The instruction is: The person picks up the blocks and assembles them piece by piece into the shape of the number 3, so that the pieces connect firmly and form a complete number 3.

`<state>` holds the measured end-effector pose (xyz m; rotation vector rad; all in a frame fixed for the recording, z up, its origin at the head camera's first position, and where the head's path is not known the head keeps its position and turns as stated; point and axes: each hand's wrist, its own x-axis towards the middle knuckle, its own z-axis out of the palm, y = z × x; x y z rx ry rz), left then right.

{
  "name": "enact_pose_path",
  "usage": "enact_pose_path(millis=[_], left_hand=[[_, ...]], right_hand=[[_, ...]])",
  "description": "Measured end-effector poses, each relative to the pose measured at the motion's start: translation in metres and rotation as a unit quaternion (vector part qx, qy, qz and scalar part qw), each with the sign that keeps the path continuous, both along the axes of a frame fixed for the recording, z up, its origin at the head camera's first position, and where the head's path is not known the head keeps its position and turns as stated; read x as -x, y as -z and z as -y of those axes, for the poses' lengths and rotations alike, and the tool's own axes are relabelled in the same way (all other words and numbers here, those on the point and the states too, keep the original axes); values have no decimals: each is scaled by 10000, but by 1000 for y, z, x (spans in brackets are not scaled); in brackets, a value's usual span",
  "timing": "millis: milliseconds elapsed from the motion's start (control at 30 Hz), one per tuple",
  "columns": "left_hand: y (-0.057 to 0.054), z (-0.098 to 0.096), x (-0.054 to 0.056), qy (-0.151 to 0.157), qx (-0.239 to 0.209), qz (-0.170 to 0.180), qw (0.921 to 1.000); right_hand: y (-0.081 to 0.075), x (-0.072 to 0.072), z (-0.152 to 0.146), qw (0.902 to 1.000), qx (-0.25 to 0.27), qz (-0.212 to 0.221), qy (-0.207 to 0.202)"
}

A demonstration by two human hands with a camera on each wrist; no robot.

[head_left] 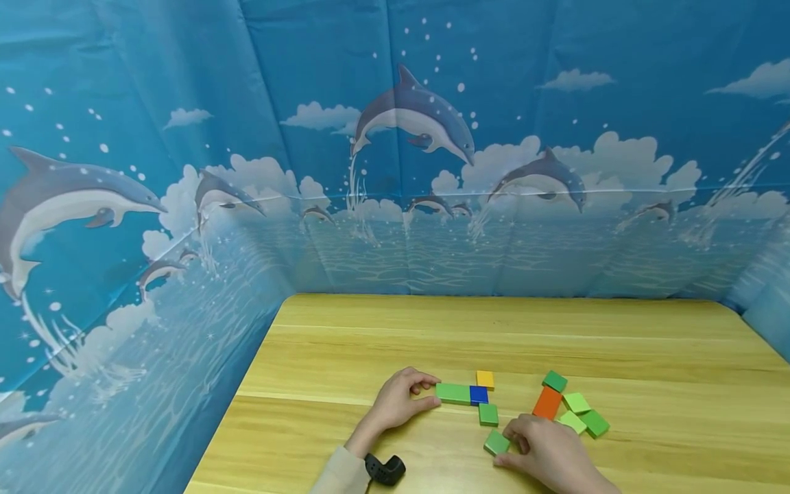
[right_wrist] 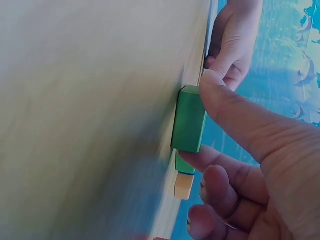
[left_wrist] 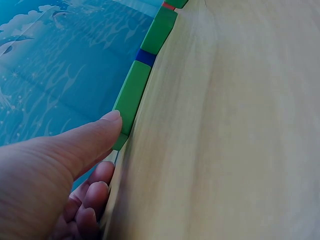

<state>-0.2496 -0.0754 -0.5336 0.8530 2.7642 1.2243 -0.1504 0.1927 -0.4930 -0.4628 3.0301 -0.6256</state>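
My left hand (head_left: pixel 395 399) has its thumb and forefinger at the left end of a long green block (head_left: pixel 453 393), pinching it. A blue square block (head_left: pixel 478 395) touches the long block's right end. Beyond the blue block lies a yellow block (head_left: pixel 485 379), and a small green block (head_left: pixel 488 414) sits just on its near side. Closer to me, my right hand (head_left: pixel 546 449) pinches another green block (head_left: pixel 496 442) between thumb and forefinger. The right wrist view shows this green block (right_wrist: pixel 189 120) low at the tabletop, its side face toward the camera.
Right of the row, an orange-red block (head_left: pixel 547 403) lies among several green and light green blocks (head_left: pixel 595 423), close beyond my right hand. A black band (head_left: pixel 385 471) is on my left wrist. The wooden table (head_left: pixel 345 343) meets a blue dolphin-print curtain (head_left: pixel 401 240) at its far edge.
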Motion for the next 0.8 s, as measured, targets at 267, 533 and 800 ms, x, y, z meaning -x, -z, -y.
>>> enact_pose_path(millis=[267,533,800], left_hand=[[-2,0,-2,-8,3,-31,10000],[-2,0,-2,-10,7,-70,10000],[-1,0,-1,9,-29,-48,10000]], right_hand=[[2,0,2,9997,111,-210,-2],[2,1,5,9993,50,-348,96],[2,1,8,9989,6,-429,196]])
